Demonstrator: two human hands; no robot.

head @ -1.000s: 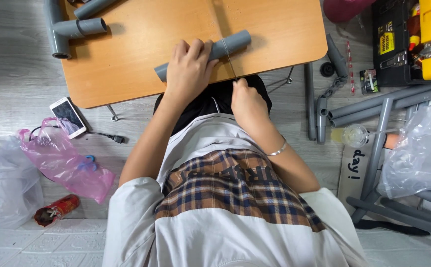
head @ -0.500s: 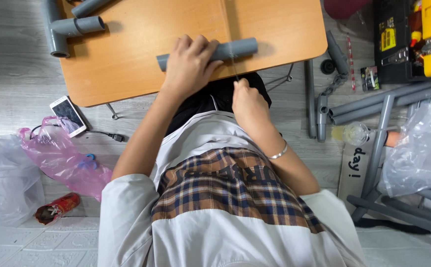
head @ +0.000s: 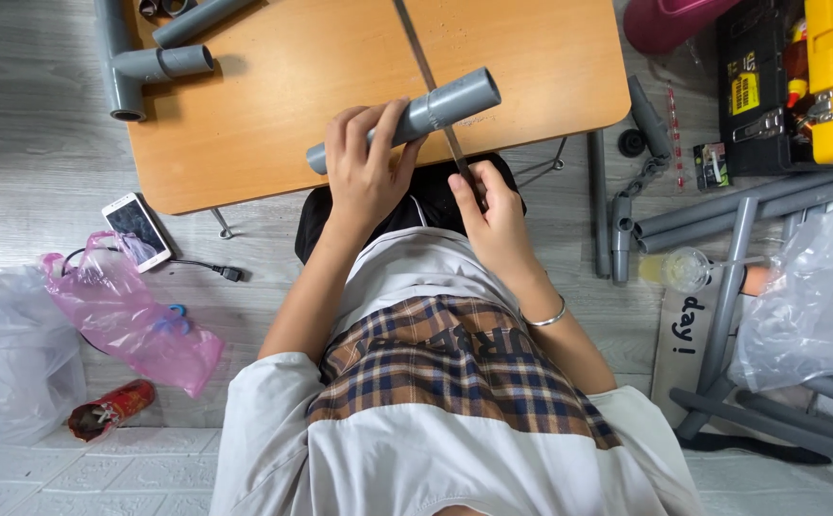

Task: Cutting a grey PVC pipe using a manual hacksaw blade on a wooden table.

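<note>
Nearest the body, the right hand [head: 495, 212] closes its fingers around the handle end of a thin saw blade [head: 428, 75]. Just beyond, the left hand [head: 367, 170] clamps a grey pipe [head: 407, 119] at the near edge of the wooden table [head: 264, 105]. Light, stiff and probably slick, the pipe is likely best gripped close beside the blade.

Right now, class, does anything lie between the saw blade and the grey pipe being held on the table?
Nothing visible does. The left hand grips the grey pipe on the table, and the saw blade, held by the right hand, lies directly across it beside the fingers.
</note>
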